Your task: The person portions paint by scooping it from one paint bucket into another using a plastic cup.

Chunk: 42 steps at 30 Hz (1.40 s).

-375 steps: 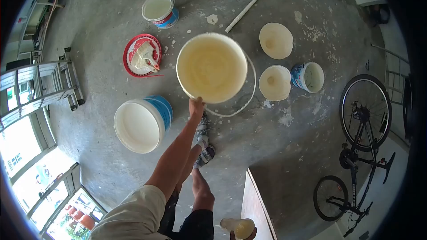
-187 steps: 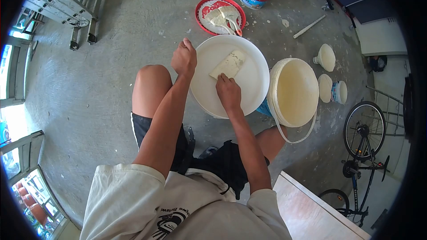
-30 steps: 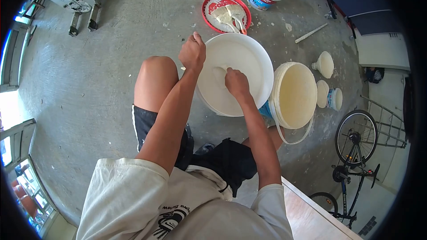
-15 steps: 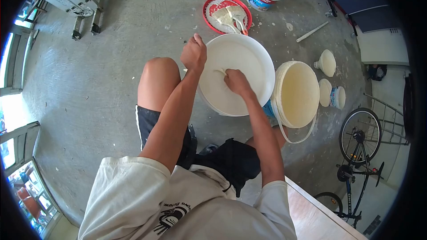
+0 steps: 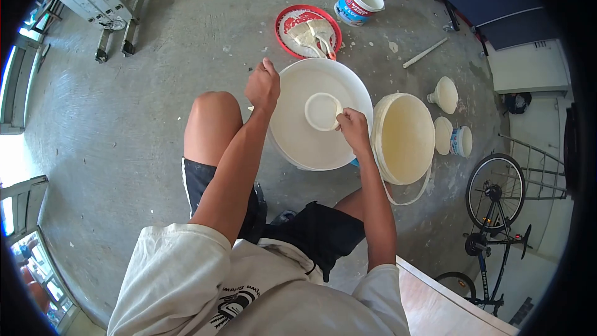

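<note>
- Your right hand [image 5: 353, 130] is closed on the edge of a pale scoop [image 5: 337, 107], thumb and fingers pinching one side, which leaves its round mouth facing up and uncovered.
- The scoop is inside the mouth of the big white bucket [image 5: 356, 87]; whether it touches what lies below, you cannot tell from here.
- Your left hand [image 5: 263, 85] is closed in a fist at the opposite side of the rim, probably to steady the bucket; whether the fingers clasp the rim is hidden.
- The white bucket sits in front of you, just beyond your bent left knee [image 5: 214, 109], so both arms reach it easily.
- The cream bucket [image 5: 407, 140] is upright, just beside the white one on your right, its mouth open and its handle [image 5: 411, 203] hanging down on your side, which leaves the opening free.
- Past the white bucket, two brushes [image 5: 318, 30] lie on a red lid [image 5: 283, 18], which likely spares the floor [image 5: 186, 37] from drips.
- The small paint bucket [image 5: 356, 5] stands beyond the lid, and the stick [image 5: 425, 53] lies apart on the floor, both out of your arms' way.
</note>
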Motion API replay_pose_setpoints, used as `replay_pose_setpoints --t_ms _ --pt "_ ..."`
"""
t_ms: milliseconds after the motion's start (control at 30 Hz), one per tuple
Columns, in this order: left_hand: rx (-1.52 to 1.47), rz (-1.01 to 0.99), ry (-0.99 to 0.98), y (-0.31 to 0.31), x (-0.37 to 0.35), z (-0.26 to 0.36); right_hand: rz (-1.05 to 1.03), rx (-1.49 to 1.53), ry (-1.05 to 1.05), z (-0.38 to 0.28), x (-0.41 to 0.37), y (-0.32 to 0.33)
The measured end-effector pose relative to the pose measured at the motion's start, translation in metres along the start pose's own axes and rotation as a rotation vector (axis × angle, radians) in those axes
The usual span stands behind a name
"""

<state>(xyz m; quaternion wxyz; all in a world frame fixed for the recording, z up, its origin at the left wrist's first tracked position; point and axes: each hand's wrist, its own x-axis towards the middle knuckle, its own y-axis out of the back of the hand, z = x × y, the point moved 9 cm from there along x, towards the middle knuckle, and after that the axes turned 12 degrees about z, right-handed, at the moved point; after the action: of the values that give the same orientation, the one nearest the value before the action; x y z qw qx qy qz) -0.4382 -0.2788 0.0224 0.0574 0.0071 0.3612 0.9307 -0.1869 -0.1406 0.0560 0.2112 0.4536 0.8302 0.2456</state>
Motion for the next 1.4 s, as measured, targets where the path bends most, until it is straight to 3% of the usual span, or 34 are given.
replay_pose_setpoints --t_ms 267,367,533,767,967,1133,1400 --pt "0.046 -0.087 0.065 -0.005 -0.002 -0.005 0.093 -0.062 0.025 -0.035 -0.011 0.040" --pt "-0.015 -0.027 0.018 -0.001 -0.001 -0.001 0.119 -0.040 0.032 -0.043 -0.014 0.051" --pt "-0.015 -0.045 0.030 -0.002 -0.001 -0.002 0.128 0.160 -0.142 -0.042 -0.016 0.070" --pt "0.014 -0.107 0.056 -0.007 0.000 -0.003 0.142 0.205 -0.150 -0.079 -0.019 0.090" --pt "0.009 0.012 -0.047 0.003 -0.002 0.006 0.117 0.319 -0.123 -0.093 -0.019 0.100" --pt "0.065 -0.140 -0.065 -0.006 -0.004 0.007 0.124 0.284 -0.105 -0.106 -0.019 0.108" --pt "0.047 -0.167 -0.191 -0.014 -0.008 0.014 0.207 0.291 -0.136 -0.120 -0.033 0.134"
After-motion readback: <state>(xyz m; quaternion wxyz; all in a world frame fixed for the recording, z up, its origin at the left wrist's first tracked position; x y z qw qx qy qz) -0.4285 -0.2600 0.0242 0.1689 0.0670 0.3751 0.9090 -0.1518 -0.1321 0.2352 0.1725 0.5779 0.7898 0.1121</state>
